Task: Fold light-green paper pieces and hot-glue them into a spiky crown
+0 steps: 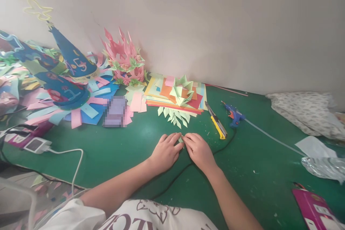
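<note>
My left hand (166,152) and my right hand (198,152) meet at the middle of the green table, fingertips close together. Between them shows a small piece of pale green paper (181,139), pressed by the fingers of both hands and mostly covered by them. Just beyond my fingertips lie several folded pale green paper leaves (174,116) in an overlapping group. Behind those, a ring of folded green paper (182,91) stands on a stack of coloured paper (156,95).
A yellow utility knife (217,124) and a blue glue gun (234,115) lie to the right, the black cord running under my right arm. Leftward are a phone-like blurred rectangle (115,112), a pink paper crown (126,61), blue cone hats (71,52) and a white charger (37,144).
</note>
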Motion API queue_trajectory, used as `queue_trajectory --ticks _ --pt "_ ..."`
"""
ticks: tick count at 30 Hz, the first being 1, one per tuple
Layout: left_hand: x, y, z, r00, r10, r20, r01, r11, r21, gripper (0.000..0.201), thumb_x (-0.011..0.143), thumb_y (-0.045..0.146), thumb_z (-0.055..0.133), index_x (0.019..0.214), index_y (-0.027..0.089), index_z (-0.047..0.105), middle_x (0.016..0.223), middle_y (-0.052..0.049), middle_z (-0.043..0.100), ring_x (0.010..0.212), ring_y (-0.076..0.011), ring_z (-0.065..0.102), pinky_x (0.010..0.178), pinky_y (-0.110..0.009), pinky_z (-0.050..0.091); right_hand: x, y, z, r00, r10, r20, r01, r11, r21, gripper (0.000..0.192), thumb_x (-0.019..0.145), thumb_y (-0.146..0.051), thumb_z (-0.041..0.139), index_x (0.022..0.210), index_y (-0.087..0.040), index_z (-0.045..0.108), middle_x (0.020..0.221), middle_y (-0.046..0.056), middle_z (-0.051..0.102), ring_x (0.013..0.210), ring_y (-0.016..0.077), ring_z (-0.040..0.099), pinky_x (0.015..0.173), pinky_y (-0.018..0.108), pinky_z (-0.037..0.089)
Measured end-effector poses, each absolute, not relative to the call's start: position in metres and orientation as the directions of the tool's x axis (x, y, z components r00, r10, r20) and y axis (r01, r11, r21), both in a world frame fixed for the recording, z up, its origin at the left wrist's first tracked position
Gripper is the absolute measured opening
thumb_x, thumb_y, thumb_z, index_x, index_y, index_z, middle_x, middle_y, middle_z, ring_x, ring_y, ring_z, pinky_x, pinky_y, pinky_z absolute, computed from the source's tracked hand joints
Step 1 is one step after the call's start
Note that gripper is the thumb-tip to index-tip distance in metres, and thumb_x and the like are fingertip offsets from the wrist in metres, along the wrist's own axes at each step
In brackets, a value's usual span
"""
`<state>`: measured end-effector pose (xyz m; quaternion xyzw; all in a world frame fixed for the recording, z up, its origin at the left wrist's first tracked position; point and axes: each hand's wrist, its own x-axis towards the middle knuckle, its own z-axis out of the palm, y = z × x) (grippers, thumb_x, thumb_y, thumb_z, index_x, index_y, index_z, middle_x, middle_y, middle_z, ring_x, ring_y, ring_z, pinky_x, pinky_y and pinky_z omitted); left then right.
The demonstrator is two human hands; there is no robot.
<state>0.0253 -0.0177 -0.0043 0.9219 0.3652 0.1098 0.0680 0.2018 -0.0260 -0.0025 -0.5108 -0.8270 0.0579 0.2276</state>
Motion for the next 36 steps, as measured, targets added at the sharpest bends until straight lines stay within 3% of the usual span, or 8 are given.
queue_trajectory --ticks 8,12,19,26,30,36 --pt "0.025 -0.017 -0.001 0.719 0.678 0.152 0.65 -0.734 0.196 0.023 0.087 0.021 0.043 0.108 0.021 0.053 0.136 -0.01 0.043 0.119 -0.0242 0.043 0.093 -0.04 0.034 0.205 -0.025 -0.007 -0.322 0.872 0.369 0.79 0.463 -0.403 0.027 0.091 -0.014 0.04 0.098 -0.02 0.066 0.09 0.008 0.064 0.087 0.0211 0.056 0.077 0.036 0.049" --pt "0.026 -0.017 0.0 0.717 0.683 0.144 0.656 -0.73 0.193 0.021 0.087 0.021 0.043 0.106 0.021 0.053 0.136 -0.01 0.043 0.118 -0.0242 0.043 0.093 -0.04 0.034 0.204 -0.023 -0.008 -0.307 0.882 0.357 0.81 0.439 -0.388 0.029 0.09 -0.014 0.04 0.101 -0.02 0.066 0.088 0.008 0.062 0.085 0.0213 0.055 0.075 0.036 0.049" --pt "0.026 -0.017 -0.002 0.723 0.676 0.141 0.654 -0.736 0.177 0.025 0.089 0.022 0.04 0.111 0.021 0.052 0.137 -0.01 0.042 0.118 -0.0246 0.043 0.092 -0.041 0.034 0.213 -0.023 -0.005 -0.251 0.892 0.375 0.844 0.391 -0.367 0.025 0.088 -0.012 0.042 0.088 -0.018 0.067 0.084 0.008 0.062 0.083 0.0215 0.055 0.074 0.036 0.047" --pt "0.025 -0.02 -0.001 0.682 0.718 0.138 0.688 -0.694 0.209 0.036 0.086 0.021 0.044 0.122 0.026 0.049 0.125 -0.011 0.048 0.107 -0.026 0.046 0.085 -0.04 0.037 0.215 -0.024 -0.007 -0.253 0.868 0.426 0.772 0.447 -0.452 0.027 0.088 -0.015 0.044 0.103 -0.022 0.065 0.094 0.007 0.065 0.088 0.021 0.058 0.079 0.038 0.05" --pt "0.026 -0.021 0.0 0.638 0.758 0.134 0.719 -0.649 0.248 0.039 0.088 0.023 0.042 0.126 0.03 0.046 0.117 -0.008 0.052 0.101 -0.0245 0.047 0.082 -0.04 0.038 0.21 -0.026 -0.003 -0.36 0.86 0.362 0.713 0.504 -0.487 0.036 0.086 -0.01 0.043 0.116 -0.025 0.057 0.105 0.005 0.065 0.099 0.0201 0.058 0.088 0.039 0.049" --pt "0.025 -0.02 0.001 0.608 0.777 0.163 0.73 -0.628 0.27 0.026 0.088 0.025 0.041 0.112 0.021 0.051 0.113 -0.008 0.057 0.1 -0.0239 0.046 0.084 -0.041 0.035 0.208 -0.028 -0.006 -0.357 0.889 0.286 0.732 0.457 -0.505 0.043 0.083 -0.009 0.043 0.124 -0.022 0.044 0.112 0.008 0.061 0.106 0.0224 0.056 0.09 0.043 0.048"
